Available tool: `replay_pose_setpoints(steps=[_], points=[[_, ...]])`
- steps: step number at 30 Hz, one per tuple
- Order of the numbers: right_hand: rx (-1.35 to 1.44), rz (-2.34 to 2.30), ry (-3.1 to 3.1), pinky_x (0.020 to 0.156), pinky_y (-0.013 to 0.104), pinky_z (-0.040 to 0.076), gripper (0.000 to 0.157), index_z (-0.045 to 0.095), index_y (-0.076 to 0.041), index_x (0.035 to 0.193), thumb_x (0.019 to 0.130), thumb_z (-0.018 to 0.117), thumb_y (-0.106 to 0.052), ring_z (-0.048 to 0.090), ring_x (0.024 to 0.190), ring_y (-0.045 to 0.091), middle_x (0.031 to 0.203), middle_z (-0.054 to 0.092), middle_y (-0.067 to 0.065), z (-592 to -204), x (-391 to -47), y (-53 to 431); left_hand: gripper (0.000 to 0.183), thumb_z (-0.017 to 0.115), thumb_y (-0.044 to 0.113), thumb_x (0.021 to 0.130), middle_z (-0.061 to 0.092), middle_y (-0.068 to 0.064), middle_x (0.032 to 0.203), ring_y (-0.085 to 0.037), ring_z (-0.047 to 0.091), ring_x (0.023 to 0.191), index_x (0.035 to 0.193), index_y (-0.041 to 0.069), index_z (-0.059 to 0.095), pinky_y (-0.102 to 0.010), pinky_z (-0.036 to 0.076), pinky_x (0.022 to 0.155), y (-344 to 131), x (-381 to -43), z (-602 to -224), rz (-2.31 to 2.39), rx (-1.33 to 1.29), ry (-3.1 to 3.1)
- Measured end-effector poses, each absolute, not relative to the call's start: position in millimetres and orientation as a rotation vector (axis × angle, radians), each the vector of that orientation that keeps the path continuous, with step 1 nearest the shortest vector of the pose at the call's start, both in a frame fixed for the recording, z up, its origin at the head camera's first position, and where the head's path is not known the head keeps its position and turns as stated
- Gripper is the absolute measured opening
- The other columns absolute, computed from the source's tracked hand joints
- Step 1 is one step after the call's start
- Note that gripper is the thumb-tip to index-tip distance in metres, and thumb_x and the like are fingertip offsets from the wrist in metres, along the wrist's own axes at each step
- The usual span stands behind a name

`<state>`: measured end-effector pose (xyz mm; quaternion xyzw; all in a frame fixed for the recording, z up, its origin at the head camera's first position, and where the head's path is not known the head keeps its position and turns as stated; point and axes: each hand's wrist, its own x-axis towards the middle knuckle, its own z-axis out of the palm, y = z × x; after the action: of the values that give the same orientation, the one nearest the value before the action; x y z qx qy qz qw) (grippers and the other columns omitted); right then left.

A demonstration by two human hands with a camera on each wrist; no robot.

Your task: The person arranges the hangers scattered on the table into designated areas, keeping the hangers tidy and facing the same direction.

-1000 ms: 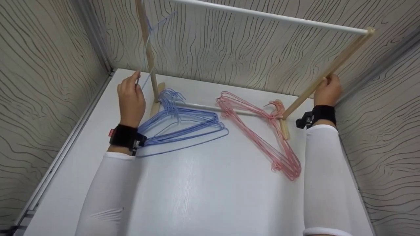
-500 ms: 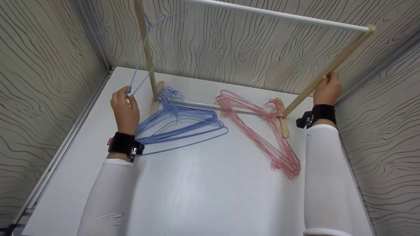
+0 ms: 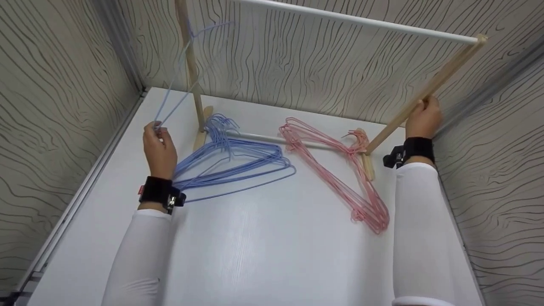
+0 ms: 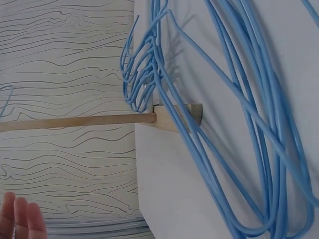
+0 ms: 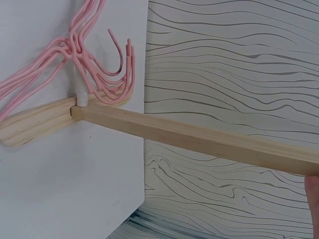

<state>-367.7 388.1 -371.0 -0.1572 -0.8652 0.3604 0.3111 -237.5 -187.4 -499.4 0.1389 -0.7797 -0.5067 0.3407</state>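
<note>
My left hand pinches one end of a thin light-blue wire hanger at the left of the head view. The hanger slants up past the left wooden post, its hook end near the top. Only fingertips of this hand show in the left wrist view. At the right, my right hand grips the right wooden post of the rack partway up. A bundle of blue hangers lies at the left post's foot, and a bundle of pink hangers at the right post's foot.
A white rod spans the rack's top, and a lower rod runs between the wooden feet. The rack stands on a white table. Walls with a wood-grain pattern enclose the back and sides.
My left hand has moved down and slightly left, toward me, drawing the hanger's end along, so more of its wire shows. The right hand stays on the post. Both bundles lie as before.
</note>
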Motion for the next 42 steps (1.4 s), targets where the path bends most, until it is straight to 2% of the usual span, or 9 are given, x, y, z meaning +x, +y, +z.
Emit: replay_pose_setpoints(steps=[7, 13, 26, 42], points=[[-0.388, 0.985, -2.269, 0.093, 0.024, 0.048, 0.033, 0.060, 0.002, 0.135, 0.108, 0.044, -0.011, 0.061, 0.112, 0.023, 0.127, 0.065, 0.020, -370.2, -370.0, 391.4, 0.026, 0.045, 0.004, 0.102, 0.057, -0.026, 0.105, -0.038, 0.057, 0.100, 0.123, -0.009, 0.053, -0.046, 0.048, 0.087, -186.4, -239.1, -518.2, -1.310, 0.387, -2.156], [-0.398, 0.947, -2.267, 0.093, 0.025, 0.048, 0.032, 0.061, 0.003, 0.133, 0.108, 0.045, -0.010, 0.062, 0.111, 0.024, 0.125, 0.066, 0.020, -370.0, -368.1, 393.8, 0.027, 0.048, 0.004, 0.101, 0.059, -0.028, 0.109, -0.042, 0.059, 0.104, 0.122, -0.011, 0.055, -0.051, 0.048, 0.093, -177.2, -236.3, -537.5, -1.284, 0.324, -2.418], [-0.423, 0.909, -2.300, 0.098, 0.025, 0.048, 0.035, 0.058, 0.002, 0.137, 0.108, 0.045, -0.014, 0.062, 0.117, 0.025, 0.130, 0.065, 0.019, -371.8, -369.7, 393.8, 0.023, 0.056, 0.003, 0.097, 0.065, -0.028, 0.109, -0.043, 0.061, 0.104, 0.113, -0.011, 0.065, -0.054, 0.051, 0.090, -159.5, -222.3, -559.4, -1.167, 0.172, -2.833], [-0.402, 0.898, -2.302, 0.095, 0.027, 0.049, 0.034, 0.060, 0.002, 0.135, 0.108, 0.046, -0.014, 0.062, 0.113, 0.024, 0.127, 0.066, 0.019, -372.4, -368.0, 391.7, 0.021, 0.054, 0.004, 0.100, 0.068, -0.025, 0.105, -0.042, 0.064, 0.101, 0.108, -0.010, 0.068, -0.054, 0.052, 0.090, -156.1, -217.4, -564.7, -1.197, 0.146, -2.895]])
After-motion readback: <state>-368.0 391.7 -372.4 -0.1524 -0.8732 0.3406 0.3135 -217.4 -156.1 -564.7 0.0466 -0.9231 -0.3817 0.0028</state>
